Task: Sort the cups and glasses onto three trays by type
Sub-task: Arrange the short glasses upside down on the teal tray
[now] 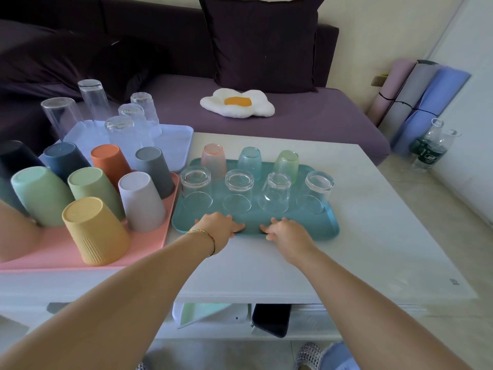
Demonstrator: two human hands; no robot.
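- Teal rectangular plastic tray [329, 227]: I see it lying flat on the white tabletop [373, 209], just right of the pink tray and touching it.
- Left hand [218, 226]: it is laid over the teal tray's near rim. The fingers are fairly straight and press on the tray floor, gripping nothing that I can see. A thin bracelet [206, 236] circles its wrist.
- Right hand [285, 231]: it takes the same pose on the same rim, just beside the left, fingers spread and flat.
- Four short clear glasses [238, 190]: they stand upside down in a row on the teal tray, nearest the hands.
- Three tinted textured glasses [249, 161]: these are pink, blue and green, inverted in the row behind.
- Pink rectangular tray [53, 252]: I count eight matte plastic cups [93, 231] upside down on it, in mixed colours.
- Pale lavender tray [181, 140]: it sits behind the pink one and carries five tall clear glasses [120, 132], all inverted.
- Background: a purple sofa [306, 121] holds a fried-egg-shaped pillow [237, 102].
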